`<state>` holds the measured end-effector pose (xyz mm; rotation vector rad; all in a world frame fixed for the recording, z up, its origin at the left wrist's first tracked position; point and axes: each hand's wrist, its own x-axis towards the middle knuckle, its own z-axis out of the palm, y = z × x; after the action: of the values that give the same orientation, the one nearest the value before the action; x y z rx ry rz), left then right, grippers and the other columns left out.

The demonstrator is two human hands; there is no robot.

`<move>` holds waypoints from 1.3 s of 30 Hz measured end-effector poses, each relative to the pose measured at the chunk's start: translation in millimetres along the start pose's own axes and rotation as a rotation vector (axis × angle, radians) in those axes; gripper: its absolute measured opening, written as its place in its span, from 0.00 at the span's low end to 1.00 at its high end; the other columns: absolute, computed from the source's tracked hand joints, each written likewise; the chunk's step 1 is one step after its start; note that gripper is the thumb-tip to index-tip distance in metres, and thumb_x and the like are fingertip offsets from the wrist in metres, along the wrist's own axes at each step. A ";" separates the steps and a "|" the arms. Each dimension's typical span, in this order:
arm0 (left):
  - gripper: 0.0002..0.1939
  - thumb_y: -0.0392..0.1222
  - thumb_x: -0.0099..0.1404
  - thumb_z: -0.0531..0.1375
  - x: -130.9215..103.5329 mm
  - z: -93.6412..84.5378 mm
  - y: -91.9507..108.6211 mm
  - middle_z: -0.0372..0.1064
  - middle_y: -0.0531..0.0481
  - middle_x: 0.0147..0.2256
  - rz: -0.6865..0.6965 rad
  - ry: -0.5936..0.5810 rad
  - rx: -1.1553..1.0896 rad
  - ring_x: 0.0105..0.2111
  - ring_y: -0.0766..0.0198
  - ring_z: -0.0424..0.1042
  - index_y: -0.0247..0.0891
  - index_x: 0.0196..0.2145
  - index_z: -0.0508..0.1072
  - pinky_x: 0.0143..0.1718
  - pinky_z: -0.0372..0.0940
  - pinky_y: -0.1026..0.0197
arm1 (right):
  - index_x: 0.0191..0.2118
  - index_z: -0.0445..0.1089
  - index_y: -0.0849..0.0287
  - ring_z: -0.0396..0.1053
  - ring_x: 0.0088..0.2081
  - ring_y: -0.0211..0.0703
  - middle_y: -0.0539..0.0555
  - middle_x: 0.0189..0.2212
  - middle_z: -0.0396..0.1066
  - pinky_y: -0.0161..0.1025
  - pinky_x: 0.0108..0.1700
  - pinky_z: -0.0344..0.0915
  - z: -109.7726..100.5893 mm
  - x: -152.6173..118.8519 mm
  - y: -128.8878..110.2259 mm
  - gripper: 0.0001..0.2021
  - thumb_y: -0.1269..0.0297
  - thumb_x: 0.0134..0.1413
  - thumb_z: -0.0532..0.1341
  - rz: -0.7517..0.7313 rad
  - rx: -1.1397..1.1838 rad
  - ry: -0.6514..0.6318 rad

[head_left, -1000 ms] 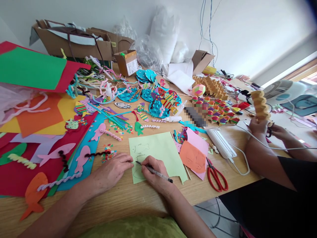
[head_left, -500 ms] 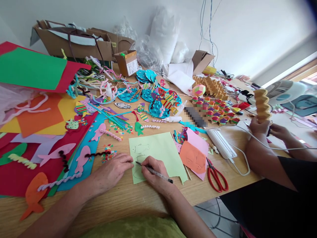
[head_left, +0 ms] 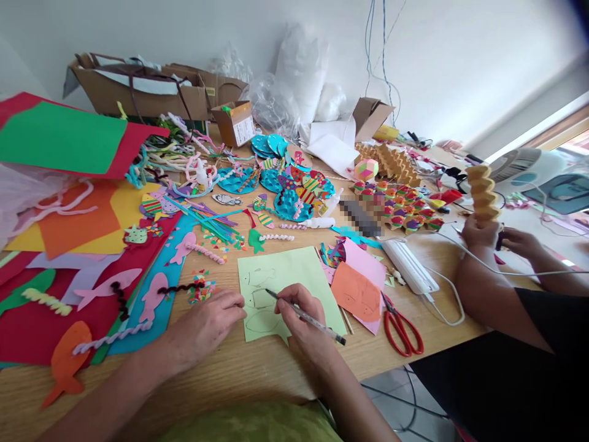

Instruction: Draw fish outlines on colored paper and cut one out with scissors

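A light green sheet of paper (head_left: pixel 294 264) lies in front of me with pencil-like outlines of fish along its left side. My right hand (head_left: pixel 306 322) is closed around a clear-barrelled pen (head_left: pixel 322 327), its dark tip at the upper edge of the middle outline. At the sheet's left edge rests my left hand (head_left: pixel 218 316), fingers laid down and holding nothing. Right of the sheet, an orange piece of paper (head_left: pixel 352 288) with drawn curves overlaps a pink one (head_left: pixel 365 261). Red-handled scissors (head_left: pixel 402 328) lie beside them.
Fish cut-outs with twisted pipe cleaners, such as an orange fish (head_left: pixel 69 362), lie on coloured sheets at left. A white power strip (head_left: pixel 410 265) and its cable run along the right. Another person's hand (head_left: pixel 481 236) holds a wavy yellow cardboard piece (head_left: pixel 483 193).
My right hand and the pen have shifted right, with the tip slightly higher, uncovering more of the drawn outlines. My left hand stays at the paper's edge.
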<state>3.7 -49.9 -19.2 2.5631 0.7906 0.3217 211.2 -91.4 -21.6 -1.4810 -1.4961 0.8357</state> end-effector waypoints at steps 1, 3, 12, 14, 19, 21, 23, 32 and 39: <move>0.16 0.24 0.61 0.48 -0.5 0.4 4.4 0.68 0.48 0.38 -0.013 -0.004 0.002 0.39 0.62 0.67 0.38 0.36 0.71 0.40 0.65 0.61 | 0.30 0.64 0.57 0.62 0.21 0.36 0.47 0.20 0.67 0.31 0.23 0.57 -3.9 -1.3 -0.2 0.03 0.67 0.51 0.54 -0.027 -0.028 0.011; 0.11 0.26 0.61 0.52 -1.2 4.6 13.2 0.66 0.49 0.36 -0.031 -0.004 0.013 0.38 0.61 0.66 0.38 0.35 0.70 0.39 0.64 0.61 | 0.31 0.64 0.57 0.62 0.22 0.36 0.48 0.20 0.67 0.32 0.24 0.58 -12.0 -4.9 1.8 0.03 0.67 0.54 0.54 -0.083 -0.088 0.026; 0.11 0.26 0.56 0.56 0.0 33.2 22.1 0.64 0.46 0.39 -0.034 0.046 0.138 0.41 0.55 0.63 0.37 0.36 0.67 0.42 0.63 0.51 | 0.32 0.66 0.58 0.62 0.23 0.35 0.48 0.22 0.67 0.31 0.26 0.58 -17.9 -27.9 11.0 0.04 0.68 0.54 0.55 -0.049 -0.115 -0.059; 0.12 0.25 0.56 0.55 -0.1 33.1 18.7 0.64 0.46 0.39 -0.039 0.073 0.153 0.41 0.55 0.63 0.37 0.36 0.67 0.41 0.63 0.51 | 0.31 0.67 0.58 0.62 0.23 0.35 0.47 0.21 0.66 0.30 0.25 0.58 -10.1 -30.1 8.5 0.04 0.68 0.53 0.55 -0.011 -0.082 -0.081; 0.11 0.27 0.58 0.56 -5.3 29.0 13.4 0.65 0.47 0.39 -0.007 0.151 0.133 0.39 0.56 0.65 0.37 0.37 0.68 0.40 0.64 0.54 | 0.31 0.66 0.58 0.63 0.24 0.35 0.48 0.23 0.68 0.30 0.27 0.58 9.3 -29.9 4.3 0.05 0.71 0.50 0.54 -0.006 -0.074 -0.099; 0.10 0.27 0.61 0.54 -8.8 27.5 11.7 0.67 0.47 0.39 0.036 0.189 0.130 0.39 0.58 0.65 0.37 0.38 0.69 0.40 0.64 0.56 | 0.31 0.65 0.58 0.62 0.23 0.35 0.48 0.22 0.67 0.30 0.26 0.58 13.9 -29.1 5.0 0.04 0.71 0.50 0.54 -0.009 -0.077 -0.102; 0.12 0.28 0.64 0.50 -11.9 27.0 9.3 0.68 0.47 0.39 0.091 0.219 0.135 0.40 0.59 0.66 0.37 0.40 0.70 0.41 0.64 0.57 | 0.31 0.65 0.58 0.62 0.22 0.35 0.47 0.21 0.67 0.30 0.25 0.57 16.9 -28.7 6.9 0.04 0.71 0.50 0.54 -0.015 -0.087 -0.097; 0.18 0.27 0.66 0.45 -16.8 33.1 1.8 0.69 0.47 0.40 0.140 0.306 0.141 0.42 0.62 0.66 0.37 0.40 0.72 0.42 0.65 0.61 | 0.28 0.65 0.57 0.60 0.21 0.34 0.47 0.19 0.65 0.30 0.25 0.56 23.7 -28.8 13.5 0.04 0.72 0.48 0.54 -0.109 -0.182 -0.044; 0.20 0.24 0.64 0.45 -20.3 33.5 1.2 0.68 0.46 0.41 0.130 0.278 0.151 0.43 0.61 0.66 0.38 0.43 0.71 0.42 0.66 0.60 | 0.27 0.65 0.58 0.60 0.20 0.34 0.47 0.19 0.64 0.30 0.24 0.56 23.4 -27.8 11.8 0.05 0.72 0.47 0.54 -0.117 -0.191 -0.044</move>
<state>-0.9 -73.9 -49.8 2.7548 0.7705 0.6958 193.3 -115.6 -45.1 -1.5033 -1.7171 0.6751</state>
